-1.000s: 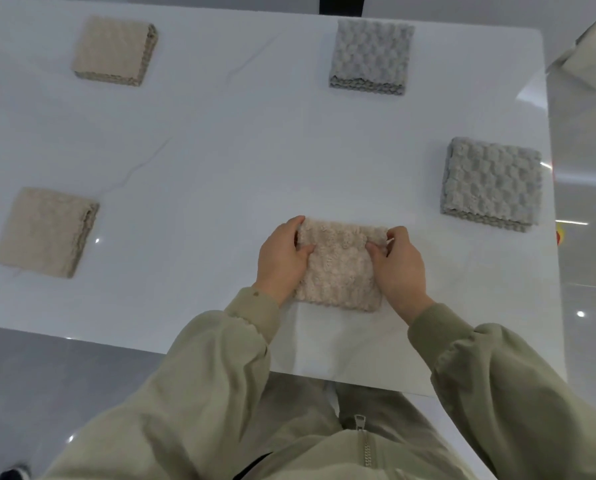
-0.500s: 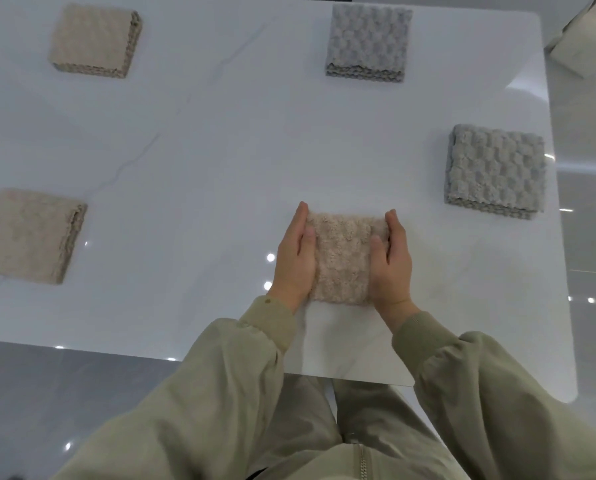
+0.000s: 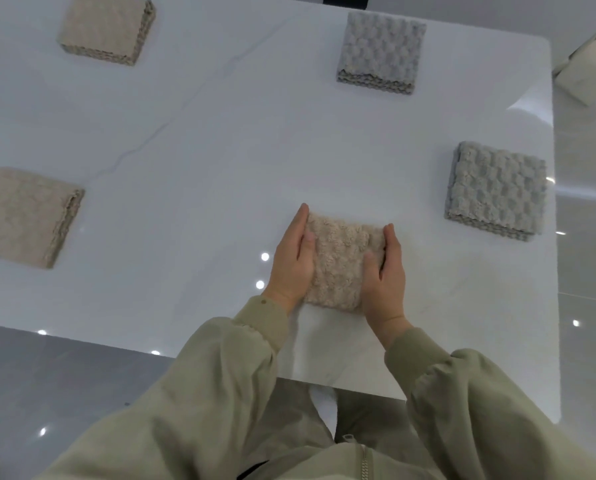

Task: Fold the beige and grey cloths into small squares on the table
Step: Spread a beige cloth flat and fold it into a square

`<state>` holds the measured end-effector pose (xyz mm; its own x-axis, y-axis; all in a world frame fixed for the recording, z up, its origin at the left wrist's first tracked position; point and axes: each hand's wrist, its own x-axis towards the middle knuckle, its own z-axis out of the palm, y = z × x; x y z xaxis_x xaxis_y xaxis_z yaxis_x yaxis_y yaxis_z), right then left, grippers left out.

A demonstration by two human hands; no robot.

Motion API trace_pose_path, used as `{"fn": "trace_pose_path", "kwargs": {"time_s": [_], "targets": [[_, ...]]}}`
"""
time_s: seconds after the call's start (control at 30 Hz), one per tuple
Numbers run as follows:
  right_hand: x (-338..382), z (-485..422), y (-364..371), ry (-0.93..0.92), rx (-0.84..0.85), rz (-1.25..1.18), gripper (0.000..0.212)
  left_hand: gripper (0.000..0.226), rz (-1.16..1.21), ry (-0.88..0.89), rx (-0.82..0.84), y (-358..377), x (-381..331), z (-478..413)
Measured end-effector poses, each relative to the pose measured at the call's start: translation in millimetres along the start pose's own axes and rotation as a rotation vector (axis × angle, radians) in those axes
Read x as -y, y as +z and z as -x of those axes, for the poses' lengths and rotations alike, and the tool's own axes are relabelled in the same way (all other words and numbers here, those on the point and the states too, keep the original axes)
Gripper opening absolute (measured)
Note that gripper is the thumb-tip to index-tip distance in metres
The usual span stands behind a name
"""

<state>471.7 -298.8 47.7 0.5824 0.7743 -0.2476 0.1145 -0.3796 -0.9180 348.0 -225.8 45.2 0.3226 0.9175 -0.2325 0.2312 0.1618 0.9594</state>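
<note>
folded beige fleece cloth [image 3: 338, 268] on white marble bench [image 3: 220, 150], long axis near-far, pressed between left hand [image 3: 291, 261] and right hand [image 3: 384, 275], both flat against its sides.

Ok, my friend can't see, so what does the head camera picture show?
A person's left hand and right hand press the two sides of a small folded beige cloth on a white table. Two more folded beige squares lie to the left, and two folded grey squares to the right.
</note>
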Motion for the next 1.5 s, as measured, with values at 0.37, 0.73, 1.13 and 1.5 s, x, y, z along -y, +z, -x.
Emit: {"fn": "trace_pose_path", "kwargs": {"time_s": [0.37, 0.73, 1.13, 1.5], "targets": [[6, -99, -69, -0.268, 0.471, 0.217, 0.051, 0.04, 0.109, -0.132, -0.853, 26, 10, 41], [46, -143, 5, -0.423, 1.124, 0.292, 0.052, 0.052, 0.358, -0.148, -1.364, 137, 2, 54], [49, -126, 14, -0.427, 1.224, 0.339, 0.053, 0.056, 0.446, -0.145, -1.398, 138, -7, 39], [58, -125, 3, -0.524, 1.143, 0.46, 0.043, 0.056, 0.176, -0.201, -1.269, 125, -5, 54]]}}
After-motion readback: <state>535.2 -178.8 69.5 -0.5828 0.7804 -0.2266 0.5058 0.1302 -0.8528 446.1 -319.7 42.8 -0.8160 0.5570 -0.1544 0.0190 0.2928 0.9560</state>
